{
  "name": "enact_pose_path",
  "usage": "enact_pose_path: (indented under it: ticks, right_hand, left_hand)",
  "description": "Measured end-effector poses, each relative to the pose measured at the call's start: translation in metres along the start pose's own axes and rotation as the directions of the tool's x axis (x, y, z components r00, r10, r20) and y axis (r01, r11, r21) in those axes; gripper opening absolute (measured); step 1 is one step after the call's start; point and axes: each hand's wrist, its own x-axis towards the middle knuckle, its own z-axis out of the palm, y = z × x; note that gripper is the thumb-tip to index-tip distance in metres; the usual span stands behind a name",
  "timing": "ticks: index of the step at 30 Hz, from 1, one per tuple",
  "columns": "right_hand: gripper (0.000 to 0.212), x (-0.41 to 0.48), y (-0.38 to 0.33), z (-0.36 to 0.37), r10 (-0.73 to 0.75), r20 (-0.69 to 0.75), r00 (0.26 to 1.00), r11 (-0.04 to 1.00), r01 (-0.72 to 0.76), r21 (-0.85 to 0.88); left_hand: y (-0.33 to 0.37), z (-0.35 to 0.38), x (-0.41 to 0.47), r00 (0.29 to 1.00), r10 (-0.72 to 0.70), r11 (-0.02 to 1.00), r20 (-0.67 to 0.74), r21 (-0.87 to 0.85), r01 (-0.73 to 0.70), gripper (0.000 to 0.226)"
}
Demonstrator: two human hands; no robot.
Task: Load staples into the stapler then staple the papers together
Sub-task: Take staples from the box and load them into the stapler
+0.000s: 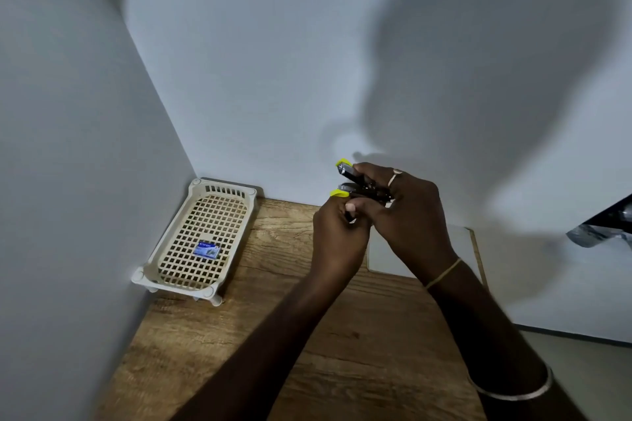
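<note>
A black stapler [355,181] with yellow-green tips is held up above the wooden table [273,335], its two arms spread apart at the front. My right hand [407,215] grips it from above and behind. My left hand [337,236] is closed around its underside, fingers pinched near the lower arm. A small blue staple box [206,249] lies in the cream basket [171,249] to the left. White papers [386,256] lie flat on the table under my right hand, partly hidden by it.
The basket sits in the corner where two white walls meet. The table's right edge runs just past the papers. A dark shiny object [605,225] juts in at the right edge of view.
</note>
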Motion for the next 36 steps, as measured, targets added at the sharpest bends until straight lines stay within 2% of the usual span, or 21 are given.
enact_pose_path:
  ticks: [5,8,10,14,18,22,27,29,32,36]
  right_hand:
    - [0.041,0.0,0.006,0.002,0.117,-0.05,0.992,0.984,-0.109,0.139]
    - [0.037,0.001,0.01,0.0,0.185,-0.055,0.981,0.952,-0.165,0.256]
    - [0.037,0.0,0.013,-0.002,0.218,-0.034,0.975,0.918,-0.193,0.348]
    - [0.034,-0.003,0.018,-0.002,0.259,-0.013,0.966,0.85,-0.221,0.479]
    - [0.031,-0.004,0.022,0.0,0.276,0.013,0.961,0.831,-0.246,0.498]
    - [0.034,-0.001,0.024,-0.003,0.258,0.043,0.965,0.869,-0.252,0.426]
    - [0.039,0.0,0.037,0.004,0.284,0.053,0.957,0.925,-0.288,0.247]
    - [0.038,-0.006,0.048,0.012,0.294,0.048,0.955,0.941,-0.298,0.163]
    - [0.03,-0.029,0.071,0.03,0.316,0.07,0.946,0.944,-0.321,0.078]
    - [0.024,-0.077,0.111,0.063,0.353,0.162,0.922,0.935,-0.339,-0.106]
  left_hand:
    - [0.003,-0.006,0.005,0.996,0.059,0.998,0.07,0.001,-0.06,0.03]
    - [-0.002,-0.011,0.009,0.995,0.083,0.993,0.046,-0.089,-0.078,0.015]
    - [-0.002,-0.014,0.01,0.996,0.087,0.978,0.015,-0.192,-0.083,0.018]
    - [0.007,-0.019,0.013,0.99,0.123,0.941,0.07,-0.324,-0.094,0.033]
    - [0.011,-0.019,0.02,0.992,0.111,0.92,0.067,-0.385,-0.077,0.028]
    - [0.012,-0.018,0.024,0.991,0.08,0.903,0.105,-0.428,-0.027,0.028]
    - [-0.002,-0.018,0.028,0.974,-0.058,0.871,0.217,-0.465,0.156,0.036]
    - [-0.017,-0.019,0.026,0.966,-0.078,0.897,0.248,-0.406,0.177,0.037]
    - [-0.053,-0.026,0.016,0.958,-0.069,0.987,0.277,-0.12,0.106,0.039]
    - [-0.111,-0.033,-0.01,0.934,-0.134,0.971,0.332,0.231,0.057,0.042]
